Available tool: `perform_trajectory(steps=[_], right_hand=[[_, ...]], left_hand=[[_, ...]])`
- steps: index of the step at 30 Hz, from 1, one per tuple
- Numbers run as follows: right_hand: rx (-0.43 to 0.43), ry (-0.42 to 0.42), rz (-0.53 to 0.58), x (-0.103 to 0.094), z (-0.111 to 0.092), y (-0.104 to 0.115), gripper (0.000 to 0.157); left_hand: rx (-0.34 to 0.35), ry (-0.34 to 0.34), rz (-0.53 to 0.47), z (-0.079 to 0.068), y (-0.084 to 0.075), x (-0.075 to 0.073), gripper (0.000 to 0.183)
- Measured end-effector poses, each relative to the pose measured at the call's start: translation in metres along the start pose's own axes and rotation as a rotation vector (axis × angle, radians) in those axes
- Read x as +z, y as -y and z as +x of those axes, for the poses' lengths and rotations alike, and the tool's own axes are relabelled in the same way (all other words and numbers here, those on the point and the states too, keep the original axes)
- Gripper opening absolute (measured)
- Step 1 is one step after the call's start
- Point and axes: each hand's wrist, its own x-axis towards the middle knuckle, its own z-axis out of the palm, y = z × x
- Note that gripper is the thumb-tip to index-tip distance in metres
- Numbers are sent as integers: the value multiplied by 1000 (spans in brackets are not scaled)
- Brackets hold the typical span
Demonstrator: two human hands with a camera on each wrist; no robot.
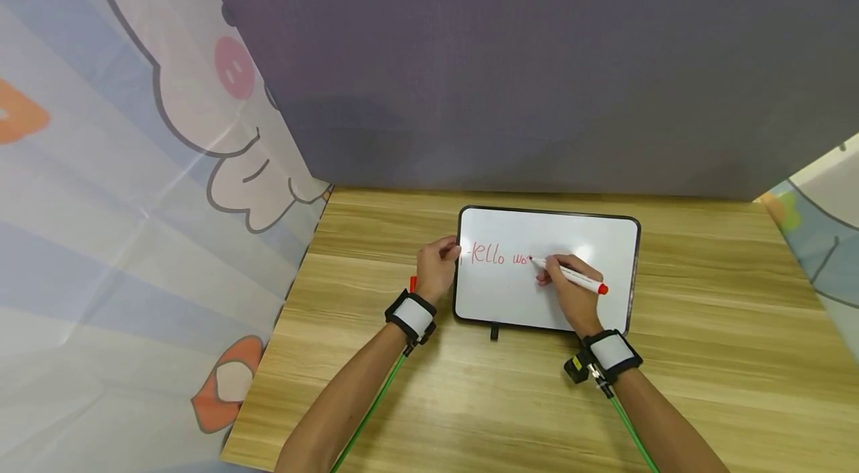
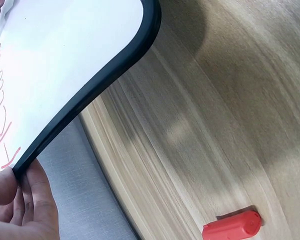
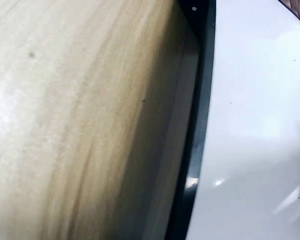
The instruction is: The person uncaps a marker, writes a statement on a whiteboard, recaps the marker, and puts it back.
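A small whiteboard [image 1: 510,294] with a black frame is tilted up off the wooden table. Red handwriting on it reads "Hello wo" [image 1: 488,254], with a further stroke at the marker tip. My left hand [image 1: 436,269] pinches the board's left edge; in the left wrist view its thumb [image 2: 2,187] lies at the front and the fingers behind. My right hand [image 1: 576,294] grips a white marker [image 1: 573,277] with a red end, its tip at the end of the writing. The right wrist view shows the board's black frame [image 3: 202,110] but not the marker.
A red marker cap [image 2: 232,226] lies on the wooden table [image 1: 349,383], close to my left wrist. A black tab [image 1: 494,332] juts from the board's lower edge. Behind the table rises a grey panel [image 1: 510,85]; a cartoon-printed sheet [image 1: 101,257] hangs at the left.
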Motion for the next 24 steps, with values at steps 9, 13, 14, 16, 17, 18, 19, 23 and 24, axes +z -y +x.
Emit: perform_trajectory(steps=[9,13,14,16,17,18,19,23,24], right_hand=[[-23,33,23,-1,-3,-1,15],[-13,42,20,-2,-3,-2,15],[-6,41,12,-2,-3,-2,15],[8,35,4,-2,-2,-2,14],[13,31,4,-2,-2,-2,14],[14,28,2,-1,-2,-3,14],[14,23,2,-2,-2,-3,14],[2,6,16,-2,0,-3,15],[-2,4,18,-2,0,-3,15]], left_hand=[[-10,-2,2,0,-2,-1,21],[-8,-2,5,0,-2,-1,21],[-8,-2,4,0,-1,-1,21],[-7,-3,2,0,-2,-1,21],[-7,-4,0,0,-2,-1,21],[-4,-5,-2,0,-2,0,21],[-1,-5,-4,0,-2,0,21],[13,-6,-4,0,-2,0,21],[17,-6,-2,0,-1,0,21]])
